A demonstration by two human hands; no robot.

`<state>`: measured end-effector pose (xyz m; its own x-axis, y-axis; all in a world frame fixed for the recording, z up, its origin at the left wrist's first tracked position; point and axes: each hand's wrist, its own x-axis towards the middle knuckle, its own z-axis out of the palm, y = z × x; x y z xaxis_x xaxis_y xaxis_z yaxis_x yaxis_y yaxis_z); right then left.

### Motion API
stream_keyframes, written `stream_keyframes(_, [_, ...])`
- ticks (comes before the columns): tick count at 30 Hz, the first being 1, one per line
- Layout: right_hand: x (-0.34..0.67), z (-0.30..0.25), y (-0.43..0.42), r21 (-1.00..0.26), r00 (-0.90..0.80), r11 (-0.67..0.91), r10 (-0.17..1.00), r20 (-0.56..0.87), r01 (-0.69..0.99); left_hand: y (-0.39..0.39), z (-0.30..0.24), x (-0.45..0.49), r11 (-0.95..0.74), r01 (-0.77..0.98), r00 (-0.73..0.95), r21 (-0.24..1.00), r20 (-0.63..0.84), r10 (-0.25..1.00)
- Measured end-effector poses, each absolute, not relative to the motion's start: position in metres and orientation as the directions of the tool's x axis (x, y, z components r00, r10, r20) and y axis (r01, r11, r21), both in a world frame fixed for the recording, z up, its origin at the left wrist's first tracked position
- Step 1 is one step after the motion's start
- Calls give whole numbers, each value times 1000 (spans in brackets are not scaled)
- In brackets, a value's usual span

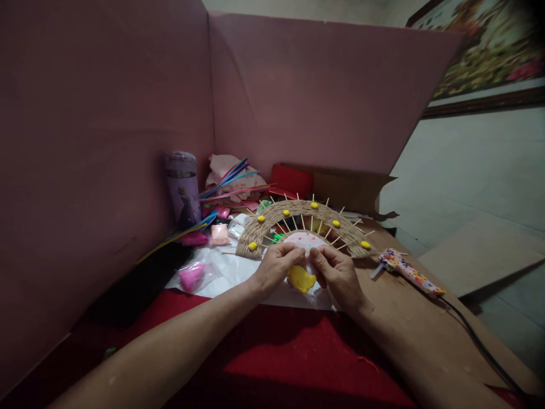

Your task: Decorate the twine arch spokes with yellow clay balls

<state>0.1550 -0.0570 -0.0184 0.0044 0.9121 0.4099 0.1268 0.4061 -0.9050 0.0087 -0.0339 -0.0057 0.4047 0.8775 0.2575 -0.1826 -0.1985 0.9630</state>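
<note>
A half-round piece woven from twine (304, 221) lies in front of me, with thin wooden sticks fanning out of it and small yellow clay dots on the weave. Its middle is a white disc with pink specks (305, 241). My left hand (277, 267) and my right hand (336, 271) meet just below that disc, fingers pinched together on something too small to make out. A lump of yellow clay (301, 279) lies on clear plastic right under my fingertips, between both hands.
A patterned glue gun (407, 271) with a black cord lies to the right on brown cardboard. At the left stand a purple bottle (184, 188), coloured sticks (230, 176), and bags of pink clay (191, 275). Pink cardboard walls (106, 142) close off the left and back.
</note>
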Motion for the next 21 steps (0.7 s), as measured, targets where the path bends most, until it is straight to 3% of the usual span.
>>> stream_keyframes(21, [155,-17,-59,-907,5,407,912,410,106,-29,-11,10,-224,-205,344,953,285,895])
